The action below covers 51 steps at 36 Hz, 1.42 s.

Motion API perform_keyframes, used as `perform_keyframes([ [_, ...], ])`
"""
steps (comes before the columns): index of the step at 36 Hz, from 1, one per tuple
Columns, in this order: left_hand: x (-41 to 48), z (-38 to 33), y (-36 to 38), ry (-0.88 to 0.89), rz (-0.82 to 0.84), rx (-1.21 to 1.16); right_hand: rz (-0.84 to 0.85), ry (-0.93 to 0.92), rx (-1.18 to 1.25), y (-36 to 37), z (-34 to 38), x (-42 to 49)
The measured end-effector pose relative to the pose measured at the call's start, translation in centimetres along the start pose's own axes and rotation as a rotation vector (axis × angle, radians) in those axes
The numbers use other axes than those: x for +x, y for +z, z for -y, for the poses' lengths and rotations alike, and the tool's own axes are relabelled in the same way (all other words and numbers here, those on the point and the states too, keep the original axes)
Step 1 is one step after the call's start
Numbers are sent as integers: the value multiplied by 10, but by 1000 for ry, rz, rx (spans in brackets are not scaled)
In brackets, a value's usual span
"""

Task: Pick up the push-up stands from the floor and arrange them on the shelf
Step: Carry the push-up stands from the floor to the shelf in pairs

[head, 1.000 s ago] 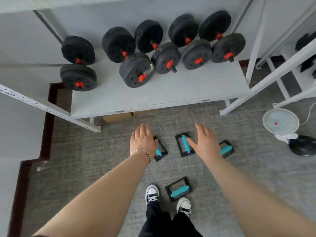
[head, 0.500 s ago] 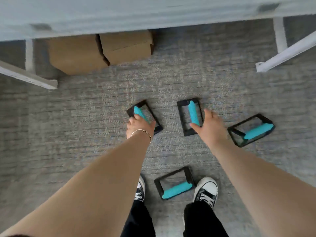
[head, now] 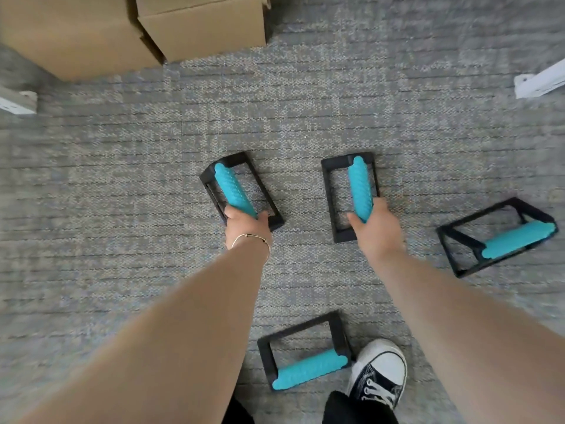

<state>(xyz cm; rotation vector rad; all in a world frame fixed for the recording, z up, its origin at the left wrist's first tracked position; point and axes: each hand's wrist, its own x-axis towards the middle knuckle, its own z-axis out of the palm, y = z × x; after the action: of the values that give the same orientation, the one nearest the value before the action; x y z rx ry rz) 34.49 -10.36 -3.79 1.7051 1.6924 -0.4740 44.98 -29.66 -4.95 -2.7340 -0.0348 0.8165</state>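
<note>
Several push-up stands with black frames and teal grips lie on the grey carpet. My left hand [head: 247,226] is closed around the near end of the teal grip of the left stand [head: 232,186]. My right hand [head: 377,229] is closed around the near end of the grip of the middle stand [head: 359,185]. Both stands still touch the floor. A third stand [head: 501,240] lies to the right, and a fourth [head: 308,364] lies near my feet. The shelf top is out of view.
Two cardboard boxes [head: 201,29] sit on the carpet at the top left. White shelf feet show at the left edge [head: 18,102] and the right edge [head: 541,82]. My black-and-white shoe [head: 379,371] stands beside the nearest stand.
I have bent down, so the floor fills the view and the shelf with dumbbells has left it. Both hands went from hovering open to gripping the teal handles.
</note>
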Motion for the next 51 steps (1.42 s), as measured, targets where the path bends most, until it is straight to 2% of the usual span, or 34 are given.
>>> perform_keyframes([
  [6, -15, -2, -14, 37, 56, -36, -7, -49, 33, -16, 8, -13],
  [12, -80, -11, -70, 168, 74, 23, 4, -112, 71, -81, 40, -69],
  [17, -157, -40, -151, 272, 54, -20, -23, -157, 106, -174, 80, -139],
  [26, -327, -107, -327, 578, -37, 102, -162, -207, 182, -378, 148, -261],
  [31, -425, -144, -419, 707, -99, 46, -174, -254, 233, -493, 180, -321],
  [34, -481, -164, -466, 777, -162, 0, -236, -295, 284, -560, 199, -354],
  [44, -614, -217, -576, 875, -331, -335, -427, -482, 441, -737, 252, -444],
  [51, -650, -256, -635, 899, -412, -408, -523, -558, 458, -813, 298, -459],
])
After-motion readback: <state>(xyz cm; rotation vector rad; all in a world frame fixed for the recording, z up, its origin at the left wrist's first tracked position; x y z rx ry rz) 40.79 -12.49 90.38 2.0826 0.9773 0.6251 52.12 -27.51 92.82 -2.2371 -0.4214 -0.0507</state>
